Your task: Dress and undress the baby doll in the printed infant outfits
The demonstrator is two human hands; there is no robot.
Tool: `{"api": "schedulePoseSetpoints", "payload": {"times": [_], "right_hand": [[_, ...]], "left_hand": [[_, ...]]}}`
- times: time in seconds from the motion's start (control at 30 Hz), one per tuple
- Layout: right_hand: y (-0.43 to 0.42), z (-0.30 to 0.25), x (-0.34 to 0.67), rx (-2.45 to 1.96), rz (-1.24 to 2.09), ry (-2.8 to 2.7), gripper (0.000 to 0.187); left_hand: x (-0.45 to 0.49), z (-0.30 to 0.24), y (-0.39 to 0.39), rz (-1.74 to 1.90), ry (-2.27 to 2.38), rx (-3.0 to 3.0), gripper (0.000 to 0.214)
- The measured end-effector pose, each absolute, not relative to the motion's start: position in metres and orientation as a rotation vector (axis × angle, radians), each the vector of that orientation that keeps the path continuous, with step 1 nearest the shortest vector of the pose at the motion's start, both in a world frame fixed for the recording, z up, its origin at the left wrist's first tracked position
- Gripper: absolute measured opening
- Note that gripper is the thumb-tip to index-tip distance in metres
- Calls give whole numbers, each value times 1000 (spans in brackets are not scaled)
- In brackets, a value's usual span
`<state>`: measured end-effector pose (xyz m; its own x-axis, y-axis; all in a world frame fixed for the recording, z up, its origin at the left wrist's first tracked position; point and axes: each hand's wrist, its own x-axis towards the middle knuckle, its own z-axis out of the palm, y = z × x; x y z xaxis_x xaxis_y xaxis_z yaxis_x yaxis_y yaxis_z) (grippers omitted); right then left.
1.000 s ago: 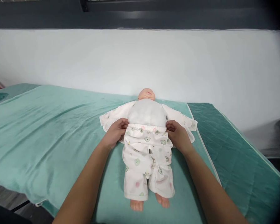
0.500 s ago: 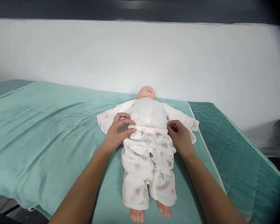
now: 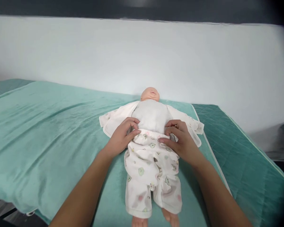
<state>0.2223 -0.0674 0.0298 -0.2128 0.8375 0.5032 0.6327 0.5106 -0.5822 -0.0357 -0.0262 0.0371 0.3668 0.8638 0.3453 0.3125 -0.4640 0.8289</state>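
A baby doll (image 3: pixel 150 94) lies on its back on a teal blanket (image 3: pixel 49 126), head toward the wall. It has a white cloth torso (image 3: pixel 152 115), an unfastened white printed jacket (image 3: pixel 113 121) spread to both sides, and white printed trousers (image 3: pixel 151 167). My left hand (image 3: pixel 121 137) pinches the left side of the trousers' waistband, fingers curled. My right hand (image 3: pixel 180 140) grips the waistband's right side, thumb lying over the front of the trousers. The doll's bare feet (image 3: pixel 171 217) stick out at the bottom edge.
The blanket covers a quilted darker green mattress (image 3: pixel 241 157) that shows on the right. A white wall (image 3: pixel 142 56) runs close behind the doll's head. The bed's front left edge drops to a dark floor (image 3: pixel 4 211).
Both hands have slid inward along the waistband toward the doll's middle. The right thumb now lies across the trousers' front. The view has dipped slightly.
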Motion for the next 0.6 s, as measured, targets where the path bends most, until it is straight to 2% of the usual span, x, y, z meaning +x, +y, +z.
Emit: {"api": "schedulePoseSetpoints", "payload": {"times": [0.1,0.23,0.43,0.6], "right_hand": [[-61,32,219,-1205,338,-1888,21],[-30,39,214,-1436,404,-1714,27],[4,39,219,-1442,841,-1420,39],[-2,26,233,-1374,1003,-1311,38]], "left_hand": [[-28,37,-18,1113,1102,1860,17],[-16,43,10,1150,1260,1802,17],[-20,48,37,1043,1047,1396,26],[-33,42,29,1069,929,1272,27]]}}
